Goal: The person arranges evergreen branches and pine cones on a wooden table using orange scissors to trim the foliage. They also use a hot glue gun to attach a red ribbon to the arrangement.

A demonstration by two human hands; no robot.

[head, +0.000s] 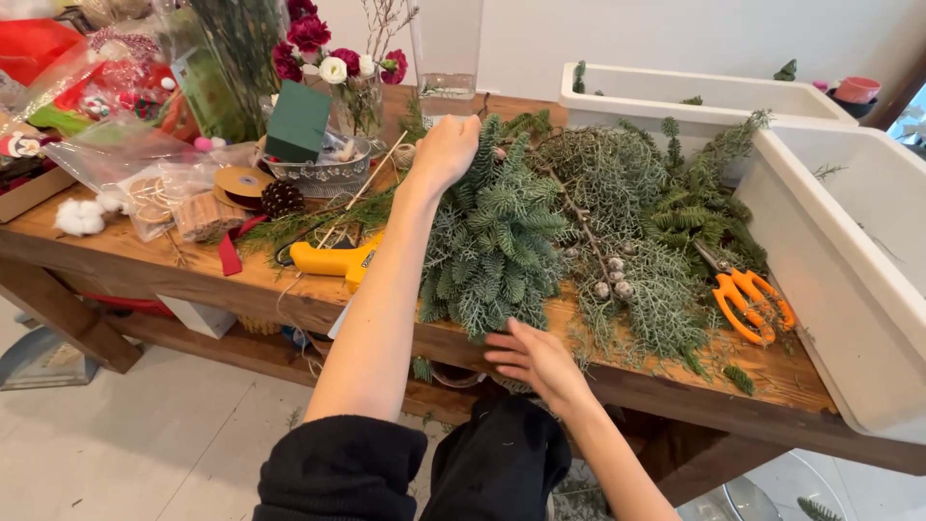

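— So, where are the hands?
— Low in the middle, the right hand (536, 359) lies flat and loose at the near edge of the fir bunch (492, 241), fingers spread, gripping nothing.
— And the other one?
— Higher up, the left hand (446, 150) curls over the far end of the bunch. I cannot tell if it squeezes a stem.
— Which way does the bunch lie?
— Its long way runs from near to far, between both hands, on the wooden table (791, 381).
— What else?
— Orange scissors (748, 301) at right, a yellow glue gun (336, 260) at left, red flowers (311, 43) far up. The stems are hidden.
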